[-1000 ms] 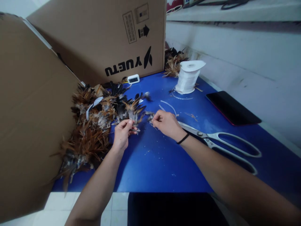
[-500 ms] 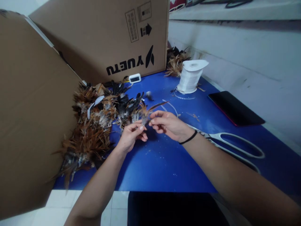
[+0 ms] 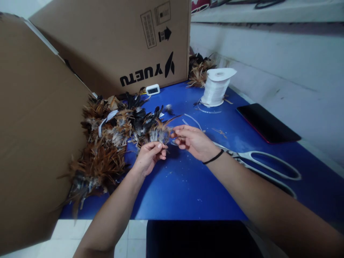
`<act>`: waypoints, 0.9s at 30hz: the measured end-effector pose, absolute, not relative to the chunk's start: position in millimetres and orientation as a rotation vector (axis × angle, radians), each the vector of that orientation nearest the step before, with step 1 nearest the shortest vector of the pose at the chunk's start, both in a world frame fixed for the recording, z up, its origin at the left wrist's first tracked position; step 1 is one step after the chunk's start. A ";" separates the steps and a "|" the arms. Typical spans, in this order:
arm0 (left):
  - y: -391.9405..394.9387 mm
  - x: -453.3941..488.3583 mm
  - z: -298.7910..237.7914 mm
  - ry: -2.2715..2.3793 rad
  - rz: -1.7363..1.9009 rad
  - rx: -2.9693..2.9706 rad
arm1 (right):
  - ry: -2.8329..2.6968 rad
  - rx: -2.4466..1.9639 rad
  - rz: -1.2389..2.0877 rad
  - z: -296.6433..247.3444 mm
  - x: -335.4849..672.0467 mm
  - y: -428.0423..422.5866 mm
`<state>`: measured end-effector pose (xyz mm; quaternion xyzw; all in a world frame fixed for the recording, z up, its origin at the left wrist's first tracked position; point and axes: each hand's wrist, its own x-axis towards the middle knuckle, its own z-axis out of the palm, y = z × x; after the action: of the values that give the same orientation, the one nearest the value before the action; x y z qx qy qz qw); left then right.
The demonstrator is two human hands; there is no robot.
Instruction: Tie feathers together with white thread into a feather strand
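Back from near edge of table [image 3: 188, 195], left hand [image 3: 151, 154] pinches feather tuft [image 3: 161, 135] low, presumably to free its tips, though whether right hand [image 3: 195, 142] grips anything cannot be told.

1. A white wall [image 3: 282, 71], scuffed and faintly stained, runs along the right side.
2. Above it juts a pale ledge [image 3: 268, 13], with a dark band of shadow beneath.
3. A blue table [image 3: 193, 193] fills the middle, its top softly reflecting light.
4. Brown cardboard [image 3: 107, 43] stands at the back and left, printed with inverted lettering.
5. Pale square tiles cover the floor [image 3: 64, 233].
6. The light is cool and dim.
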<state>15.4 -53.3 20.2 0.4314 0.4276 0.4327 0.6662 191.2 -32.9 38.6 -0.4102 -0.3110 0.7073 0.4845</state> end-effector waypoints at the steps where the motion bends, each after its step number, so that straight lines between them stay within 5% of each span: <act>1: -53.2 15.4 21.2 0.964 0.977 0.952 | -0.755 -1.048 1.700 37.1 190.4 -32.4; 10: -52.8 16.0 22.1 0.943 0.982 0.846 | -1.212 -0.986 1.603 29.6 177.5 -42.4; 27: -52.0 13.8 18.2 0.931 0.974 0.872 | -1.011 -1.017 1.511 22.5 176.5 -37.7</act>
<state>13.8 -52.0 18.2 0.3907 0.4172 0.4364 0.6949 176.5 -37.7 22.5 -0.4216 -0.4187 0.6260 0.5050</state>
